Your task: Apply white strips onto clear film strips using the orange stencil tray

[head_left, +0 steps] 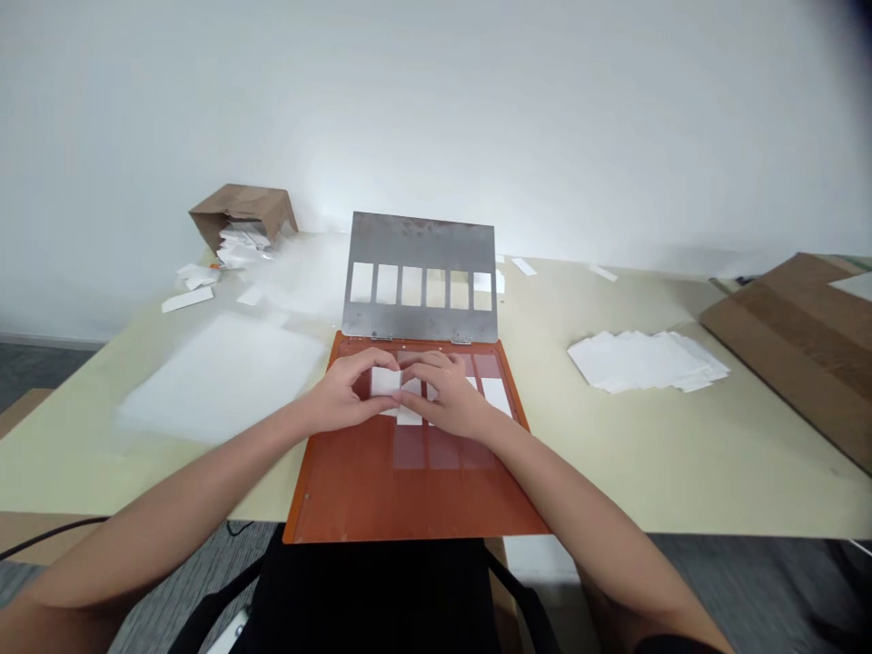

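Note:
Over an orange board (409, 500) with a hinged metal frame (422, 236) standing up at its back, my two hands meet. My left hand (347, 391) is closed, thumb and fingers pinching a small white card (385, 381) at its edges. From the other side my right hand (446, 391) closes on the same card's right edge with thumb and fingertips. Other white cards lie in a row on the board beneath my hands, partly hidden; one card (497, 396) shows at the right end. The upright frame has a row of rectangular windows.
A spread stack of white sheets (644, 361) lies on the table (613, 481) to the right, near a big cardboard box (797, 345). At back left, a small open cardboard box (255, 202) holds white paper pieces. A translucent white sheet (224, 377) lies left of the board.

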A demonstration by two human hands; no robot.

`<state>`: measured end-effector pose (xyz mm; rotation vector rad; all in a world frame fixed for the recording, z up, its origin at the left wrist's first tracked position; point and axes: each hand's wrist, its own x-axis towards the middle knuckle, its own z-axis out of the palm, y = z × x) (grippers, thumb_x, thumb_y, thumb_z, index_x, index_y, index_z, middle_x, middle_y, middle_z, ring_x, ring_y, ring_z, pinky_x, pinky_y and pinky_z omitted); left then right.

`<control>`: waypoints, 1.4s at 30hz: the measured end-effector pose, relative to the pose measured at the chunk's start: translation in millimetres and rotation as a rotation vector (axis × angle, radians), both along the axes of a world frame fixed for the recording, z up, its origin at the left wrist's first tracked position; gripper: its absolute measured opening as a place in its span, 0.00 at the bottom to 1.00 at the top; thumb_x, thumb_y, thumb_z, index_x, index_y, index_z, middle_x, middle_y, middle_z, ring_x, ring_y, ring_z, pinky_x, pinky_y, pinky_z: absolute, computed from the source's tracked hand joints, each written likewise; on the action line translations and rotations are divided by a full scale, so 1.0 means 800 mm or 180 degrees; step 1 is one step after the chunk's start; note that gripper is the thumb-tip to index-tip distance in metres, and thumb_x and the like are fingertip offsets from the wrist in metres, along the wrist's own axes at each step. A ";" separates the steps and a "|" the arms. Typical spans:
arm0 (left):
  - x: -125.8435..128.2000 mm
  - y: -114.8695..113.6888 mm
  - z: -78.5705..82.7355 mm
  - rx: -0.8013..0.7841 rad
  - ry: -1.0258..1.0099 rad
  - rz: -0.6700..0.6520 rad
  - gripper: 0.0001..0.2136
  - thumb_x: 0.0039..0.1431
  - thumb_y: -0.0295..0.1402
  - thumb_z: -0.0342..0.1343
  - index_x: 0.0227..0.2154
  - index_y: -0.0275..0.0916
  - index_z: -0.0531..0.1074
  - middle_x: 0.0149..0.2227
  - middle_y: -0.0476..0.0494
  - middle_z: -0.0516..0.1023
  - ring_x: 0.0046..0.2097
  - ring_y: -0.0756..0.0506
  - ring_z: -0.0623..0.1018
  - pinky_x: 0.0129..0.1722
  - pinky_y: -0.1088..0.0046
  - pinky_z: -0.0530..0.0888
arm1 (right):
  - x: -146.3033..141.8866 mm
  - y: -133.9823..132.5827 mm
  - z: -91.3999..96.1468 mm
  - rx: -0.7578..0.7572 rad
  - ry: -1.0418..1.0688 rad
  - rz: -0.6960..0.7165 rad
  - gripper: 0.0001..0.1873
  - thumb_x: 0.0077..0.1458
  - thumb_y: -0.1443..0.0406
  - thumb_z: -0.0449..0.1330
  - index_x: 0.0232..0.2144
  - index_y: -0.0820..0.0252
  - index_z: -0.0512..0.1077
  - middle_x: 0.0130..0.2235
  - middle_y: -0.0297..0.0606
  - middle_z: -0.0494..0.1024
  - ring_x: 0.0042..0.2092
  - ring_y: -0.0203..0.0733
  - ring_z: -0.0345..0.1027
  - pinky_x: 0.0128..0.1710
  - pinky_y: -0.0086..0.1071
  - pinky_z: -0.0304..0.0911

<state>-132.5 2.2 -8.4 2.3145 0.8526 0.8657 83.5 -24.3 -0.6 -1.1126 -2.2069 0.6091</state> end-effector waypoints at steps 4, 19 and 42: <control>0.020 -0.005 0.013 -0.0067 -0.0406 0.0015 0.09 0.60 0.36 0.57 0.42 0.42 0.72 0.34 0.47 0.78 0.29 0.51 0.73 0.29 0.74 0.71 | 0.000 0.003 0.004 0.0036 0.0306 -0.0057 0.10 0.62 0.61 0.55 0.29 0.56 0.68 0.44 0.36 0.79 0.48 0.44 0.70 0.50 0.43 0.52; 0.031 0.020 0.000 0.0679 0.0184 0.0299 0.08 0.65 0.30 0.49 0.42 0.42 0.72 0.38 0.48 0.81 0.38 0.47 0.80 0.45 0.63 0.71 | 0.231 0.044 0.038 -0.0618 -0.1949 -0.2957 0.10 0.47 0.59 0.55 0.21 0.58 0.70 0.40 0.42 0.75 0.45 0.55 0.66 0.51 0.58 0.47; 0.024 0.014 -0.012 0.1154 0.0844 0.0159 0.10 0.63 0.24 0.48 0.36 0.42 0.74 0.39 0.49 0.80 0.41 0.46 0.78 0.55 0.56 0.60 | 0.173 0.026 0.029 0.0749 -0.0108 -0.1592 0.07 0.53 0.57 0.62 0.32 0.53 0.72 0.36 0.37 0.78 0.39 0.45 0.72 0.44 0.42 0.65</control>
